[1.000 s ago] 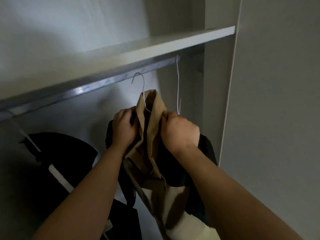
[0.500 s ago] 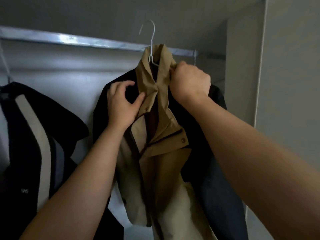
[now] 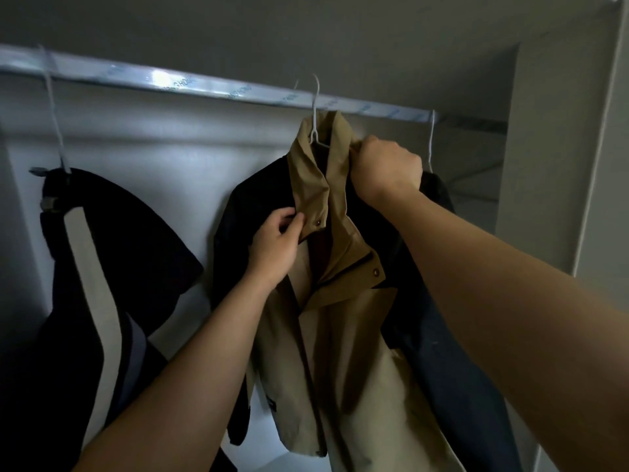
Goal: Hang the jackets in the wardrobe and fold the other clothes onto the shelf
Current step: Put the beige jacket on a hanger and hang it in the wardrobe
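Right hand [image 3: 388, 172] grips the tan jacket [image 3: 326, 301] high on its collar, fist closed round the cloth. Left hand [image 3: 275, 247] pinches the collar's other edge, just beside a snap. The white wire hanger [image 3: 316, 107] pokes up at the metal rail [image 3: 204, 86]; whether it is hooked on is unclear. A dark striped jacket [image 3: 102, 267] hangs left.

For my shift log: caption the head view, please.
Left hand pinches, right hand grips the tan jacket at its collar; hanger hook at the wardrobe rail.
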Demonstrator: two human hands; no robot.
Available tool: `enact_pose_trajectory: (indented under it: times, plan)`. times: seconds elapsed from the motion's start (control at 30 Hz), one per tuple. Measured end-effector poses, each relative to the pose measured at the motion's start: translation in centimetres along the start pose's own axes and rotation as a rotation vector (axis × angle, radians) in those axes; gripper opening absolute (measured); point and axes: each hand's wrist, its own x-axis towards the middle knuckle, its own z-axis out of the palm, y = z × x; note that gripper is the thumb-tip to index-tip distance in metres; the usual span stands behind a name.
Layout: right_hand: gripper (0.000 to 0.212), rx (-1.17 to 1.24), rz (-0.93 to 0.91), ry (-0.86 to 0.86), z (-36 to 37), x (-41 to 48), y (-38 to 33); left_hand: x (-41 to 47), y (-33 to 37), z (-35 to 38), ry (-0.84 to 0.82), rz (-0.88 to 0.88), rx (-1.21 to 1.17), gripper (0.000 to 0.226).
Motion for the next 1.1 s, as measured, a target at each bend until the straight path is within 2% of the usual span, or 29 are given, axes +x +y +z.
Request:
enact_pose_trajectory:
  times: [0.2,0.43,0.5,0.57,0.67,0.73,0.83,0.9,0.93,1.0,1.1]
  plan:
    - [0.022,0.024,-0.037,-0.039,3.0,-1.0,1.0,-0.5,-1.6,0.3,-0.036,0.033,0.035,0.044]
    - [0.036,0.067,-0.134,0.079,4.0,-3.1,1.8,-3.1,-3.0,0.7,0.041,0.028,-0.011,0.047]
    - [0.047,0.051,-0.131,0.159,4.5,-4.9,1.9,-4.1,-4.1,0.8,0.018,-0.045,-0.01,0.06]
    - [0.06,0.087,-0.114,0.216,4.9,-7.6,1.6,-5.3,-5.7,1.2,-0.03,-0.145,0.039,0.086]
    - [0.052,0.18,-0.134,0.251,6.4,-12.4,2.0,-7.4,-8.3,2.0,-0.081,-0.278,0.043,0.099]
    - [0.036,0.38,-0.095,0.128,7.7,-16.1,2.4,-8.7,-10.0,2.2,-0.106,-0.302,0.005,0.089]
    - [0.017,0.733,0.092,-0.124,9.9,-22.4,2.6,-10.7,-12.5,2.8,-0.102,-0.28,0.06,0.035]
    - [0.021,0.809,0.153,-0.286,11.0,-26.2,2.2,-11.8,-13.4,3.1,-0.047,-0.275,0.012,0.008]
    - [0.023,0.882,0.167,-0.376,11.4,-27.6,1.9,-12.3,-13.6,3.2,-0.028,-0.29,-0.037,0.006]
    - [0.028,1.072,0.218,-0.486,11.8,-29.4,1.1,-13.1,-13.4,3.2,-0.049,-0.361,-0.165,0.031]
    - [0.033,1.246,0.337,-0.464,11.9,-29.5,0.5,-14.2,-13.5,3.1,-0.167,-0.395,-0.279,0.045]
